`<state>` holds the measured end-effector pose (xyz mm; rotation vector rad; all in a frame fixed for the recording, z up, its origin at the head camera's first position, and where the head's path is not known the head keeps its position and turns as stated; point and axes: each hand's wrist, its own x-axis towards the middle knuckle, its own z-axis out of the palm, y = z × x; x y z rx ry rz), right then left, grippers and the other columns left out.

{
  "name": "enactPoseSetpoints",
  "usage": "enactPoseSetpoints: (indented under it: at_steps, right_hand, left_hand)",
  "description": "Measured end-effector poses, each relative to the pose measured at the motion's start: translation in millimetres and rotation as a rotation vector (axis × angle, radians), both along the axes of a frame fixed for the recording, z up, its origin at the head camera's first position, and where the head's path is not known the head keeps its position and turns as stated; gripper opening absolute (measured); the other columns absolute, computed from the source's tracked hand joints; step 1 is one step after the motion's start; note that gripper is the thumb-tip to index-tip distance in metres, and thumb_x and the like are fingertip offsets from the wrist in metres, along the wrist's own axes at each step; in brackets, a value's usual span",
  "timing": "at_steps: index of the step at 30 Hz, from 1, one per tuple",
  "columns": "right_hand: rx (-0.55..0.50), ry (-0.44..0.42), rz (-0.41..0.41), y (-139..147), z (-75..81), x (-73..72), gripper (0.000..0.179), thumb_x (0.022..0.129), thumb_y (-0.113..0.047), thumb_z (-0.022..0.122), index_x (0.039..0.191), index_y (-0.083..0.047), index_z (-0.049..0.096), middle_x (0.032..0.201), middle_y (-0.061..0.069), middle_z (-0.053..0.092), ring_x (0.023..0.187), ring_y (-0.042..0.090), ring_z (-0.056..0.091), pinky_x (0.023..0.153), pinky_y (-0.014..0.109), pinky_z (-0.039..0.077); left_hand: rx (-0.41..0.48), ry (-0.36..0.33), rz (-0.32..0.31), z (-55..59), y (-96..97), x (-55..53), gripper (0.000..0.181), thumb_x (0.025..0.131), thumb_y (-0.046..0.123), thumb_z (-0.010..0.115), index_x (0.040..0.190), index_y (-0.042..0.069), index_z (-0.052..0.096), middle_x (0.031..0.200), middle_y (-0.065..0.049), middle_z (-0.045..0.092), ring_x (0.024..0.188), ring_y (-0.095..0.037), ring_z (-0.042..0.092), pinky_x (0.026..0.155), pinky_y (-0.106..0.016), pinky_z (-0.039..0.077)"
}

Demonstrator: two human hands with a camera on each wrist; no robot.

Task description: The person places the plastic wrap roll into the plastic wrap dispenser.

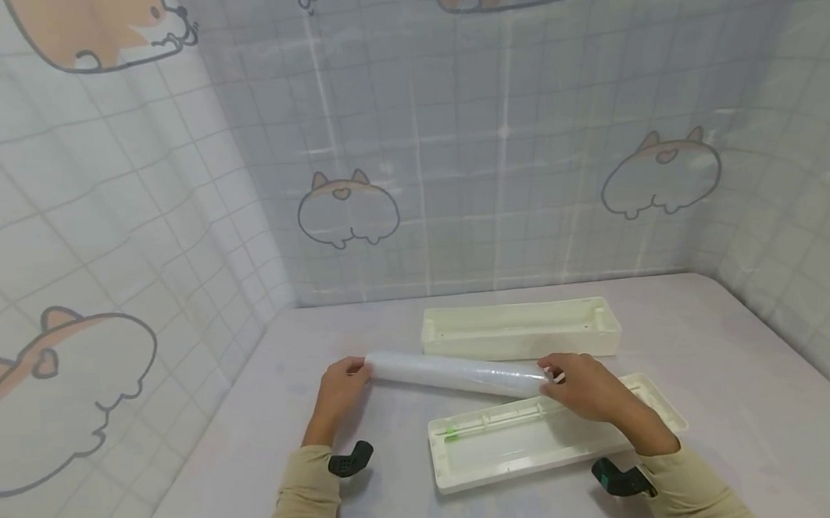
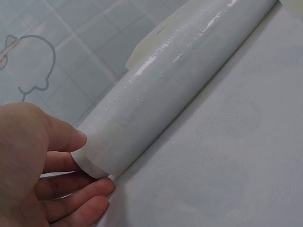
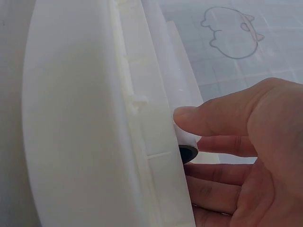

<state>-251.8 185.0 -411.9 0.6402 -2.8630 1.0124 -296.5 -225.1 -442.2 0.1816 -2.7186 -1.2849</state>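
Observation:
A roll of clear plastic wrap (image 1: 456, 373) lies crosswise between both hands, its film glossy. My left hand (image 1: 340, 390) holds its left end, and in the left wrist view the thumb (image 2: 71, 136) rests on top while the fingers curl beneath the core's edge. At the other end, my right hand (image 1: 587, 388) grips the roll with thumb (image 3: 194, 118) and fingers; the dark hollow of the core shows between them. A long white lid (image 1: 517, 466) with a small green piece on its inner rail lies below the roll, partly under my right hand and wrist.
Behind the roll stands a long, open white box (image 1: 518, 341). A pale cloth covers the table (image 1: 270, 454). Tiled-pattern curtains (image 1: 453, 171) with cartoon dogs enclose the back and sides.

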Motion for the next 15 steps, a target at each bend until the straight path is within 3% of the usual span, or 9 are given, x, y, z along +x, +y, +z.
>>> enactPoseSetpoints:
  at_steps: [4, 8, 11, 15]
  right_hand:
    - [-0.009, 0.002, -0.006, 0.2, -0.1, -0.6, 0.038, 0.089, -0.012, 0.073, 0.121, 0.007, 0.065, 0.102, 0.01, 0.072, 0.091, 0.023, 0.068, 0.071, 0.036, 0.053]
    - [-0.016, -0.004, -0.01, 0.0, -1.1, 0.0, 0.037, 0.089, -0.011, 0.073, 0.121, 0.006, 0.066, 0.101, 0.01, 0.072, 0.091, 0.022, 0.068, 0.072, 0.036, 0.053]
    - [-0.047, -0.014, -0.003, -0.2, -1.4, -0.1, 0.035, 0.089, -0.01, 0.072, 0.12, 0.006, 0.066, 0.102, 0.01, 0.072, 0.091, 0.022, 0.069, 0.071, 0.034, 0.053]
    - [-0.13, -0.025, 0.004, 0.3, -1.6, -2.7, 0.035, 0.091, -0.009, 0.071, 0.122, 0.005, 0.065, 0.107, 0.013, 0.071, 0.094, 0.024, 0.07, 0.072, 0.032, 0.055]
  left_hand:
    - [-0.006, 0.0, 0.003, 0.4, 0.1, -1.1, 0.038, 0.099, 0.026, 0.061, 0.124, -0.002, 0.066, 0.124, -0.019, 0.064, 0.117, -0.036, 0.057, 0.099, -0.053, 0.045]
    - [0.003, -0.008, 0.016, -1.1, -0.6, -1.1, 0.038, 0.099, 0.027, 0.061, 0.123, -0.002, 0.067, 0.12, -0.018, 0.067, 0.108, -0.032, 0.061, 0.095, -0.05, 0.049]
    - [0.021, 0.015, 0.027, -1.9, -1.5, -0.6, 0.037, 0.098, 0.028, 0.062, 0.121, -0.002, 0.068, 0.111, -0.016, 0.069, 0.094, -0.025, 0.065, 0.086, -0.042, 0.052]
    - [0.05, 0.074, 0.041, 0.9, -2.3, 0.6, 0.04, 0.099, 0.029, 0.062, 0.122, -0.003, 0.067, 0.108, -0.016, 0.071, 0.088, -0.022, 0.068, 0.082, -0.039, 0.053]
